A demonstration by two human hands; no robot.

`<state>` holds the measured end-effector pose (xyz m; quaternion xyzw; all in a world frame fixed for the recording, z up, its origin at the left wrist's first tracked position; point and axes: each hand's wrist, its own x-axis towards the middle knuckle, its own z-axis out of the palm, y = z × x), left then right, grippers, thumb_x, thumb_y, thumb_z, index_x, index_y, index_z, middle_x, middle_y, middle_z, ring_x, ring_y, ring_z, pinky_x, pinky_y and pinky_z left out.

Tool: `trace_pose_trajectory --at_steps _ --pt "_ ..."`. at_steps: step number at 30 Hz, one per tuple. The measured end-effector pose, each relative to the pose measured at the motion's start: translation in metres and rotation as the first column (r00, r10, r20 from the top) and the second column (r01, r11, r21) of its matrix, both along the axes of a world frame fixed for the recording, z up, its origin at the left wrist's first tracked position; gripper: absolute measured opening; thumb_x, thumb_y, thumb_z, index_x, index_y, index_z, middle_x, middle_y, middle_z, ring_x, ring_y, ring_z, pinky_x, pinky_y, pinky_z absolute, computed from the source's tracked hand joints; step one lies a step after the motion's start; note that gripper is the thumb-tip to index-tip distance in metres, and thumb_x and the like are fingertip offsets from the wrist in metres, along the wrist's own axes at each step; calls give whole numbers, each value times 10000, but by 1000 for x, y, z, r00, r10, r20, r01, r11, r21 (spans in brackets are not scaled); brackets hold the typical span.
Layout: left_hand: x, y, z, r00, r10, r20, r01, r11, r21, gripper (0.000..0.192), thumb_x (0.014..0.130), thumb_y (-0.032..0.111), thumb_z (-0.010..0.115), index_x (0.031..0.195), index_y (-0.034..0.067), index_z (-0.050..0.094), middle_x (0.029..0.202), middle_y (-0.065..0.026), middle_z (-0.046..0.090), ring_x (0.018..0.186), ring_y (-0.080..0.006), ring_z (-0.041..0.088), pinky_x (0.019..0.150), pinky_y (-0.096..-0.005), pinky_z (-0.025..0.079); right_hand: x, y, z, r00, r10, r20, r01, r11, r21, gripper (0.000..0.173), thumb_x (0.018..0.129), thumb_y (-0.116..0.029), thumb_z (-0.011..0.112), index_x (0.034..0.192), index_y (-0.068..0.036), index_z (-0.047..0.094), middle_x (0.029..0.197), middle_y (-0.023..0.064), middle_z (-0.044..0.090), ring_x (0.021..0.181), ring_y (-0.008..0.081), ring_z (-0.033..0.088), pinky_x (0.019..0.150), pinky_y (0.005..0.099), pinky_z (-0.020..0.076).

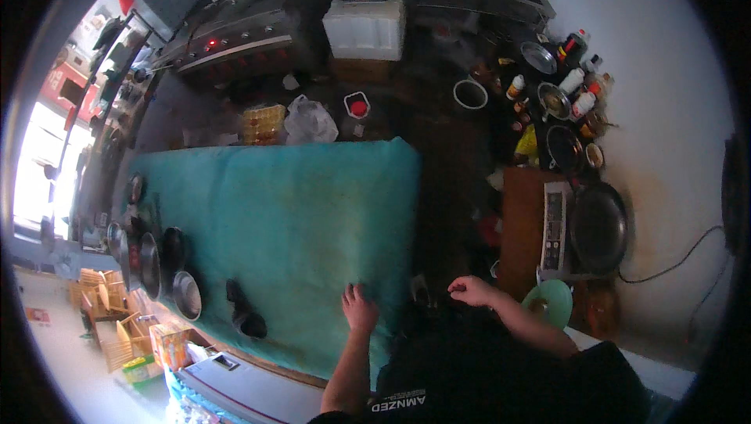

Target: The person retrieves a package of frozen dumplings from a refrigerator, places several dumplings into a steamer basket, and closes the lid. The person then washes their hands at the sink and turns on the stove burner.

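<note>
A teal cloth (pixel 281 218) covers the large table. On its near right part rests my left hand (pixel 359 309), palm down, with nothing in it. My right hand (pixel 467 291) hangs over the dark gap to the right of the table; its fingers are curled, and whether they hold anything small cannot be told. Left of my left hand, a dark ladle or cup-like item (pixel 252 324) lies on the cloth. A metal bowl (pixel 187 296) and several dark pans and bowls stand along the cloth's left end.
On the right, a black frying pan (pixel 598 228) sits on an induction cooker (pixel 553 230), beside a green plate (pixel 548 304). Bottles and pans crowd the wall. Beyond the table are an egg tray (pixel 264 125), a plastic bag (pixel 311 121), a white box (pixel 365 30) and a stove (pixel 234 42).
</note>
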<state>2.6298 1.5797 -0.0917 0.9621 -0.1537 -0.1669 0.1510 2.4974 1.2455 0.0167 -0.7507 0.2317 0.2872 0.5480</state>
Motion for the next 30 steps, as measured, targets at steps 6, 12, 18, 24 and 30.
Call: trace_pose_trajectory --at_steps 6,12,18,24,30 --pt "-7 -10 20 985 171 20 -167 978 -125 684 818 252 687 1424 76 424 1483 -182 439 1394 -435 358 1143 -542 311 108 -57 5 985 152 -81 -160 982 -103 294 897 -211 693 1148 -58 692 1076 99 722 970 209 674 875 352 529" --pt "6 -16 26 926 336 -170 -367 907 -207 756 814 310 734 1458 72 419 1460 -150 503 1367 -397 429 1124 -493 354 184 -156 -20 995 58 -76 -67 990 -125 264 896 -192 682 1116 -45 682 1012 75 713 823 177 658 751 328 531" --pt "70 2 35 426 494 -758 -728 684 37 615 844 378 730 1362 80 587 1399 -183 567 1261 -306 567 1084 -404 415 270 -252 -79 959 -109 -263 139 985 101 168 899 -178 677 992 -41 702 861 25 677 731 123 604 669 299 511" --pt "169 -137 50 616 727 -303 -732 670 123 716 857 353 707 1435 4 469 1427 -242 516 1296 -367 523 1077 -415 416 361 -357 -102 968 -8 -251 41 991 127 218 893 -194 685 1059 -55 704 878 32 693 728 128 618 656 284 516" --pt "295 -273 25 579 700 -418 -766 642 12 851 844 396 703 1521 46 326 1459 -231 482 1338 -375 480 1084 -431 409 407 -473 -57 946 -250 -205 279 952 126 180 908 -129 664 1065 -45 693 892 35 696 743 121 623 661 256 511"
